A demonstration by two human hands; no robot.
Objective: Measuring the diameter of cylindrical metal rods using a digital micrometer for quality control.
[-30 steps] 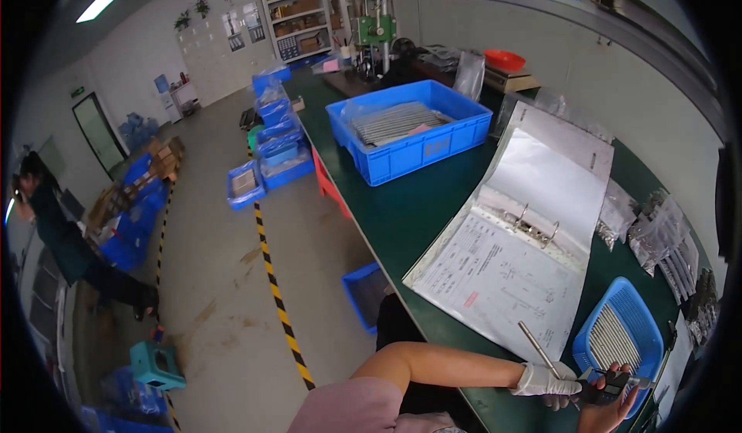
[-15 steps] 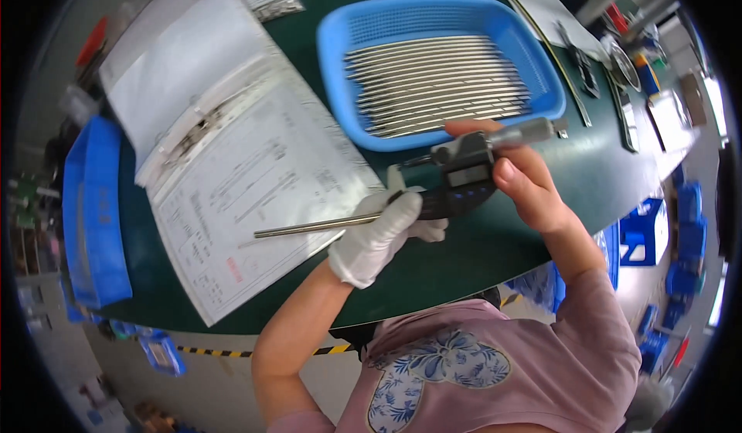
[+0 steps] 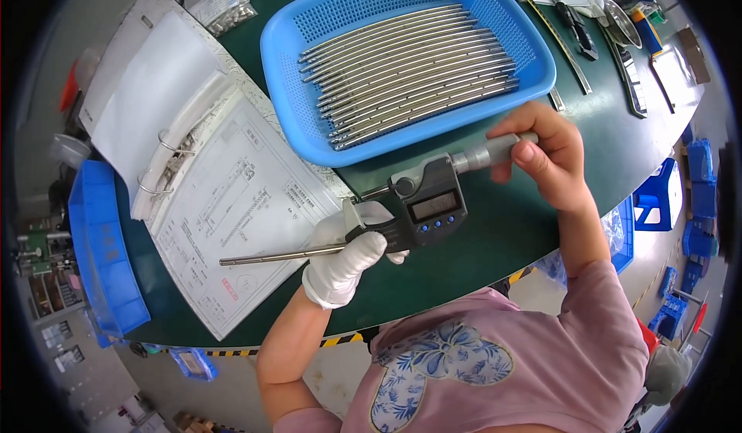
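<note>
My left hand, in a white glove, is closed around the frame of a digital micrometer and a thin metal rod. The rod sticks out to the left over the open binder; its other end is hidden by the glove and the micrometer frame. My bare right hand pinches the micrometer's grey thimble between thumb and fingers. The micrometer's small display and blue buttons face up. Just beyond lies a blue plastic basket with several similar metal rods laid side by side.
An open ring binder with a printed drawing lies at the left on the green table. Left of it stands a blue bin. Bags of small metal parts sit at the back. Calipers and a steel rule lie far right.
The view has shifted, so basket and binder appear moved. My right hand has slid outward from the micrometer's body to its thimble, and the display is now tilted up more plainly.
</note>
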